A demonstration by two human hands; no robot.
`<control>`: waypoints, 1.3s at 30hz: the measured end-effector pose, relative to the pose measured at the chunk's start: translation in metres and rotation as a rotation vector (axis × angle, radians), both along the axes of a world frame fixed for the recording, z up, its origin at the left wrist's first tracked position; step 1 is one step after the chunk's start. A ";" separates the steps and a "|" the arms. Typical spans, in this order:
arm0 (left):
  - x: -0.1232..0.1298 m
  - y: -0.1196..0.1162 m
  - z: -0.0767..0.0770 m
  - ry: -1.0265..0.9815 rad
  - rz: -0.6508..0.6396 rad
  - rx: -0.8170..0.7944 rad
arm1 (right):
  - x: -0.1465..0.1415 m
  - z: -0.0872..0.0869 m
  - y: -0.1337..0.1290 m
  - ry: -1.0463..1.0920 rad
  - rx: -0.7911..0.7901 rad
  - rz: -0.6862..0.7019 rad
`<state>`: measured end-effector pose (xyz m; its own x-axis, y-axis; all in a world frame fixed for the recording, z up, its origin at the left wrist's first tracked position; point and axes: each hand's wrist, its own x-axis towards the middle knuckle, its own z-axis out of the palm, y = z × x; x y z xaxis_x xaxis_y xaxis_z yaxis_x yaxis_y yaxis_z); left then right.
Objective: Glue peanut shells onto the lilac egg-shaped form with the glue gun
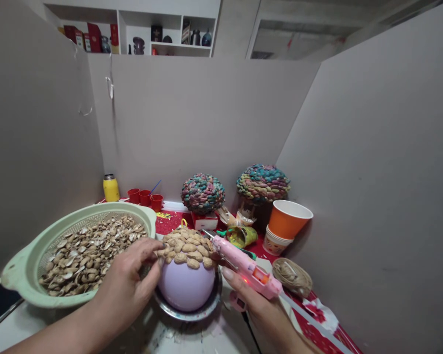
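The purple ball [186, 287] sits in a metal bowl [192, 316] on the table, in front of the person, its upper part covered with peanut shells [188, 247]; the left hand [135, 273] is at the left edge of these shells, finger and thumb only a little apart, though I cannot tell whether they pinch a shell; the right hand [260, 307] holds a pink glue gun [243, 263], its nozzle near the upper right of the covered part; a green basket [20, 280] of loose shells [92, 258] stands to the left
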<state>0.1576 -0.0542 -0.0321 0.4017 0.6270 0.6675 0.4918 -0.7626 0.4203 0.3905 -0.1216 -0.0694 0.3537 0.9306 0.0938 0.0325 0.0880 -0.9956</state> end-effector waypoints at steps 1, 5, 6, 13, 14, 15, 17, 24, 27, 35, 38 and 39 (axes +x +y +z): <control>-0.003 0.000 0.001 0.013 0.010 0.018 | 0.001 -0.001 0.000 0.000 -0.005 0.013; -0.012 0.002 0.004 0.113 0.061 0.129 | 0.001 -0.003 0.000 0.025 -0.001 0.033; -0.013 0.003 0.004 0.154 0.069 0.131 | 0.000 -0.003 0.000 0.032 0.001 0.018; -0.016 0.014 0.009 0.318 0.004 -0.064 | 0.000 0.000 -0.001 0.063 0.001 0.031; -0.016 0.016 0.011 0.324 -0.014 -0.091 | 0.001 0.000 0.000 0.057 -0.001 0.046; -0.016 0.017 0.013 0.333 -0.028 -0.113 | 0.002 0.000 0.000 0.047 -0.007 0.061; -0.017 0.018 0.018 0.359 -0.042 -0.141 | 0.003 0.000 0.001 0.029 -0.010 0.069; -0.018 0.033 0.046 0.577 -0.068 -0.320 | 0.008 -0.010 0.001 0.046 -0.021 0.030; -0.018 0.051 0.052 0.596 -0.163 -0.389 | 0.011 -0.014 0.002 0.060 -0.014 0.016; -0.007 0.081 0.037 0.568 -0.336 -0.471 | 0.015 -0.018 0.001 0.024 -0.014 -0.005; -0.004 0.084 0.033 0.564 -0.337 -0.466 | 0.015 -0.019 0.001 0.041 -0.010 -0.034; -0.003 0.085 0.033 0.566 -0.340 -0.470 | 0.015 -0.020 0.001 0.047 -0.010 -0.038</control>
